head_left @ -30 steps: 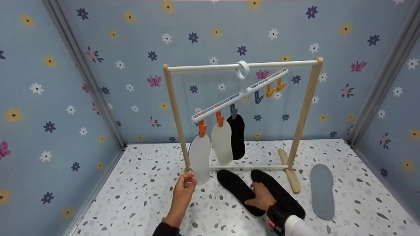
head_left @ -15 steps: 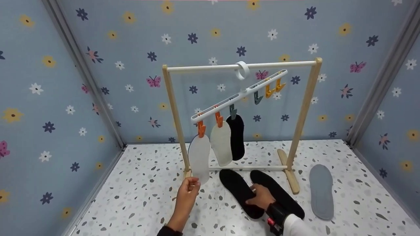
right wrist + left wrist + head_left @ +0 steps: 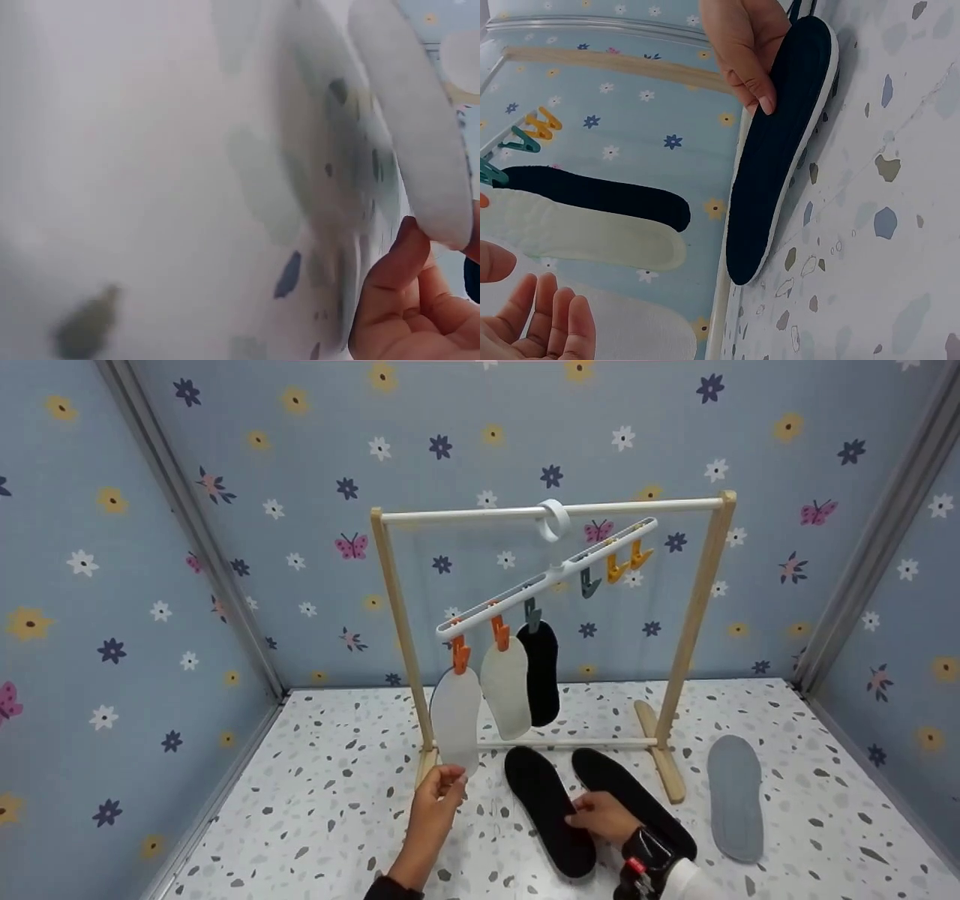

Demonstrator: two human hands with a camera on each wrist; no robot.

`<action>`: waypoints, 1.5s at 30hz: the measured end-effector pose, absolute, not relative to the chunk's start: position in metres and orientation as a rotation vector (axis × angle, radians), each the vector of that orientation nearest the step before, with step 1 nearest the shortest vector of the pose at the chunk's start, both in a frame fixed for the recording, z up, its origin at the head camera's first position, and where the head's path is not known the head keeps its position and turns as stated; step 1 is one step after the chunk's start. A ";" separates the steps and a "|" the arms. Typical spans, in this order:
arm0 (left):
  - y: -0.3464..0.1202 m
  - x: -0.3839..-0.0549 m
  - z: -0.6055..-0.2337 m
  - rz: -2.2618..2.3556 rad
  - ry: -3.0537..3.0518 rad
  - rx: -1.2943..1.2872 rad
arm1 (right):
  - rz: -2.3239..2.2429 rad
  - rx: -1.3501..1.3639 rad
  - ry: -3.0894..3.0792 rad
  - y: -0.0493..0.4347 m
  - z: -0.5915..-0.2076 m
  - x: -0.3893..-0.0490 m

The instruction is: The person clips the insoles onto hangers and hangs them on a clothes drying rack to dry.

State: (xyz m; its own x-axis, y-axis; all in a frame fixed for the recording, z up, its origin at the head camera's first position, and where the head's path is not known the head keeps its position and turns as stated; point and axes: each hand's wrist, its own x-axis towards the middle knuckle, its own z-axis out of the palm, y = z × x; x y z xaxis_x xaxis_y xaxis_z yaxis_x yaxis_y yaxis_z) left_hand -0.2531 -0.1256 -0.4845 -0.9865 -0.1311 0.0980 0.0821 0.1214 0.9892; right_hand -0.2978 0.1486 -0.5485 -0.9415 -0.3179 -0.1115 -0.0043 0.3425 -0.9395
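My right hand (image 3: 604, 816) pinches the edge of a black shoe insole (image 3: 551, 817). In the left wrist view this insole (image 3: 784, 157) is raised on a slant above the surface, and the right wrist view shows its pale underside (image 3: 424, 127). My left hand (image 3: 437, 802) hovers by the lower end of a hanging white insole (image 3: 456, 716); its fingers are loosely bent and hold nothing in the left wrist view. An orange clip (image 3: 460, 655) grips that insole's top. Behind it hang a cream insole (image 3: 506, 690) and another black insole (image 3: 543, 675).
A white clip hanger (image 3: 555, 574) hangs from a wooden rack (image 3: 697, 619). Its yellow clips (image 3: 615, 568) and a grey clip (image 3: 590, 584) hold nothing. A second black insole (image 3: 637, 795) and a grey insole (image 3: 735, 799) lie on the speckled surface (image 3: 315, 795).
The black insole in my right hand has turned more upright in the head view and its near end has come closer. My left hand has shifted slightly right and down.
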 end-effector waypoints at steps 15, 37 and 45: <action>-0.107 -0.257 -0.477 -1.965 -2.227 -0.048 | -1.883 -0.326 2.038 0.171 -0.546 -0.267; -0.057 -0.273 -0.458 -1.950 -2.145 -0.151 | -1.990 -0.202 2.093 0.202 -0.542 -0.257; -0.035 -0.298 -0.430 -1.917 -2.145 -0.273 | -2.024 -0.106 2.072 0.203 -0.540 -0.254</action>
State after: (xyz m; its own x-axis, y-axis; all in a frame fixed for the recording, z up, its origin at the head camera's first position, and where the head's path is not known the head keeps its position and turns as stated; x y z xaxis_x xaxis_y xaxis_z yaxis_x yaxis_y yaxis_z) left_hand -0.2976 -0.0354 -0.4297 -0.9509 -0.0270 0.3083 0.3033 0.1159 0.9458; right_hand -0.2540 0.2034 -0.5404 -0.9680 -0.2195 -0.1214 0.1162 0.0366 -0.9926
